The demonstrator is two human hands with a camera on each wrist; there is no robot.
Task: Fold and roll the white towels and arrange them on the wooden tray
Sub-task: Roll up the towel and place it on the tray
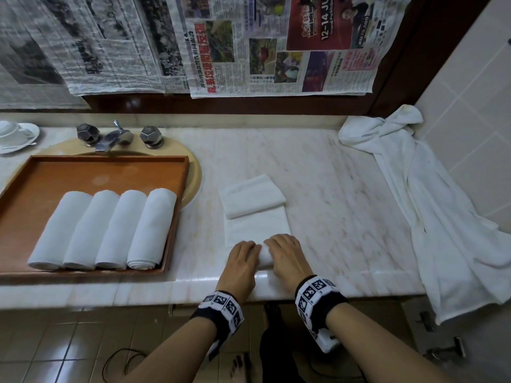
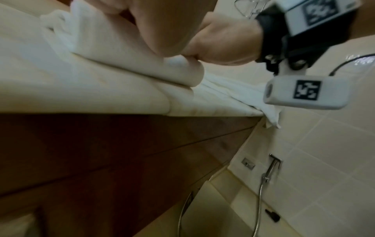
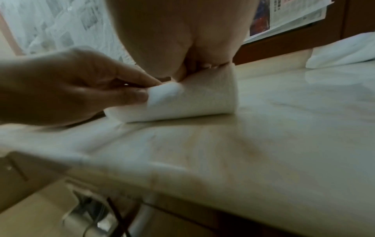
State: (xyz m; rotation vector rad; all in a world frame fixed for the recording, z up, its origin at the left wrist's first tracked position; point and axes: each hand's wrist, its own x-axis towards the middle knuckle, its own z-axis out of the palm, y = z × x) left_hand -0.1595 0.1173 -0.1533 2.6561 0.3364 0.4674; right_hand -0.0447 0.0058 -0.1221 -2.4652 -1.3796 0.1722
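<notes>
Where the marble counter (image 1: 331, 189) meets its near edge, a white towel (image 1: 255, 230) lies flat, its near end wound into a short roll.
Left hand (image 1: 240, 261): fingers curled over the left part of the roll, thumb and fingertips pinching the cloth, as the right wrist view shows.
Right hand (image 1: 287, 258): fingers bent over the right part of the roll, clamped on it from above.
Folded towel (image 1: 253, 194): a second white piece, lying across the far end of the flat towel, touching it.
Wooden tray (image 1: 110, 172): on the left, set partly over the sink basin (image 1: 197, 175). Four rolled towels (image 1: 105, 230) lie side by side in its near half, each touching the next.
Tap (image 1: 114, 138): chrome, two faceted knobs, at the far side of the basin.
Cup and saucer (image 1: 15, 135): white, far left corner.
Large white cloth (image 1: 431, 205): crumpled, trailing from the far right corner over the near counter edge.
Newspaper sheets (image 1: 249, 42): hung across the far wall.
</notes>
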